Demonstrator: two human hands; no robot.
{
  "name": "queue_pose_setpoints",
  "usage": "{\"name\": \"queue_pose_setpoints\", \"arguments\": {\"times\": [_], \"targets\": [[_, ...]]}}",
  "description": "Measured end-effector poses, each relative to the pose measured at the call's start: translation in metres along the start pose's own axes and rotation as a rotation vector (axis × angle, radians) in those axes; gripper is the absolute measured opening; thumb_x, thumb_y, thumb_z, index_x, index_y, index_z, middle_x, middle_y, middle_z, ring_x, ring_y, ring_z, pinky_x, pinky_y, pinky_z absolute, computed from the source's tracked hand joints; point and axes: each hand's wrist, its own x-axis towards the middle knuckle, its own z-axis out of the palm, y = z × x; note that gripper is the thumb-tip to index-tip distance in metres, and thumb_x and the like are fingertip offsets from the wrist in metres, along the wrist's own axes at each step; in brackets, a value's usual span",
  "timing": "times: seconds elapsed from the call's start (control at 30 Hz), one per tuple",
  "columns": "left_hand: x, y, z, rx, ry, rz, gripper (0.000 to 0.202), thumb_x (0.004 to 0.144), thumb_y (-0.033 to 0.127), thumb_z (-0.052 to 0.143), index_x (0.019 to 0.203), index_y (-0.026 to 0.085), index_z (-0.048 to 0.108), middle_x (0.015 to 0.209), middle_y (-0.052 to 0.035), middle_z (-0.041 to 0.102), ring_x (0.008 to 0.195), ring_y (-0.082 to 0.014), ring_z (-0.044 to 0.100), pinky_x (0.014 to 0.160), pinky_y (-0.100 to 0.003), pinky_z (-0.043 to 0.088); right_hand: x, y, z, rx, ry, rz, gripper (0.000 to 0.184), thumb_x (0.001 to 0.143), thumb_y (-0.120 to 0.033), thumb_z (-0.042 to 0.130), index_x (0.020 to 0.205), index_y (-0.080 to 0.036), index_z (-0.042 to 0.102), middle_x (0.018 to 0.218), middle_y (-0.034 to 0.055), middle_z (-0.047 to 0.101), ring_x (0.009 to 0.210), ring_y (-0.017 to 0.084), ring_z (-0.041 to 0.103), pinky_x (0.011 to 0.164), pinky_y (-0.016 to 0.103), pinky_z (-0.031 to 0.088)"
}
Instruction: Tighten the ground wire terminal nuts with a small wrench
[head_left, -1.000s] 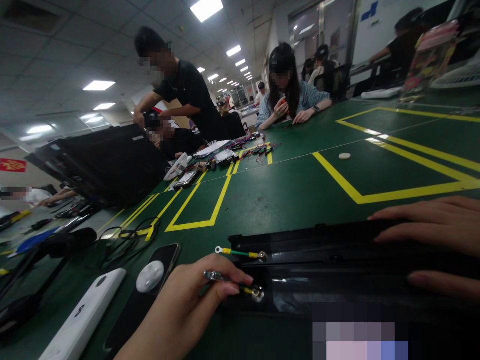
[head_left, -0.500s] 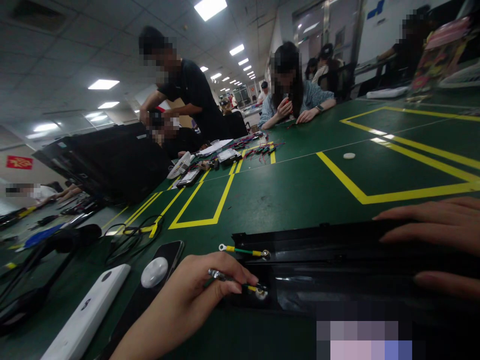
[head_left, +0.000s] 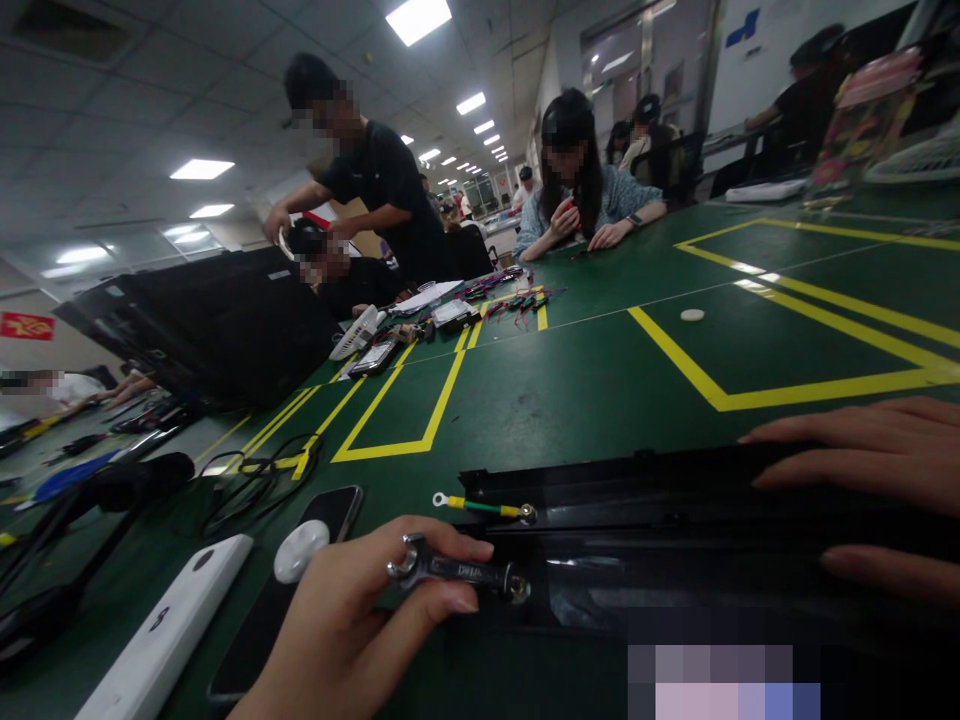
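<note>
My left hand (head_left: 360,630) pinches a small steel wrench (head_left: 450,572) whose far end sits on a nut (head_left: 516,588) on a long black panel (head_left: 675,540). My right hand (head_left: 870,480) lies over the panel's right part, fingers stretched along its top and thumb on its front face. A green-yellow ground wire (head_left: 484,507) with ring terminals is fastened to the panel just above the wrench.
A phone (head_left: 300,570) with a white disc (head_left: 300,551) on it and a white bar (head_left: 161,640) lie left of my hand. Black cables (head_left: 255,485) and a large dark panel (head_left: 210,325) are further left. Several people work across the green table (head_left: 570,390).
The wrench in my left hand has swung round, its open jaw end now showing toward me. My right hand has stayed in place on the panel.
</note>
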Motion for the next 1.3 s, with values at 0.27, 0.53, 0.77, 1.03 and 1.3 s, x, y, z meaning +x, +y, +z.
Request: {"name": "queue_pose_setpoints", "arguments": {"times": [0.27,0.53,0.77,1.03,1.3], "targets": [[-0.003,-0.001,0.005,-0.012,-0.005,-0.011,0.027,0.084,0.011,0.074,0.099,0.033,0.069,0.094,0.0074,0.083,0.081,-0.0142,0.079,0.072,-0.018,0.060,0.008,-0.006,0.014,0.279,0.104,0.048,0.070,0.066,-0.092,0.066,0.129,-0.071,0.045,0.121,-0.0290,0.059,0.118,0.028,0.061,0.081,0.045,0.051],[0.001,-0.003,0.007,0.015,-0.020,0.008,0.025,0.084,0.009,0.071,0.097,0.031,0.069,0.093,0.0055,0.083,0.078,-0.0149,0.079,0.070,-0.020,0.060,0.016,-0.006,0.037,0.512,0.143,0.042,0.078,0.064,-0.097,0.062,0.133,-0.074,0.034,0.117,-0.0299,0.061,0.123,0.028,0.058,0.077,0.041,0.050],[-0.001,-0.001,0.005,0.068,-0.047,0.049,0.027,0.086,0.006,0.066,0.098,0.031,0.067,0.092,0.0065,0.083,0.067,-0.0114,0.076,0.063,-0.017,0.059,0.015,-0.007,0.036,0.502,0.147,0.047,0.078,0.064,-0.098,0.062,0.133,-0.074,0.034,0.118,-0.0310,0.060,0.124,0.028,0.057,0.077,0.042,0.049],[0.002,-0.001,0.006,0.078,-0.064,0.045,0.026,0.088,0.006,0.064,0.098,0.029,0.066,0.093,0.0053,0.083,0.070,-0.0118,0.077,0.064,-0.016,0.059,0.010,-0.010,0.014,0.366,0.126,0.076,0.067,0.067,-0.093,0.066,0.127,-0.074,0.043,0.121,-0.0319,0.058,0.120,0.029,0.060,0.081,0.045,0.049],[0.002,-0.004,0.006,0.021,-0.115,0.028,0.028,0.090,0.004,0.059,0.101,0.029,0.064,0.098,0.0060,0.081,0.078,-0.0102,0.077,0.068,-0.015,0.058,0.004,-0.001,-0.003,0.055,-0.034,0.022,0.064,0.074,-0.092,0.062,0.128,-0.057,0.057,0.138,-0.0245,0.050,0.107,0.026,0.067,0.083,0.049,0.052]]}}
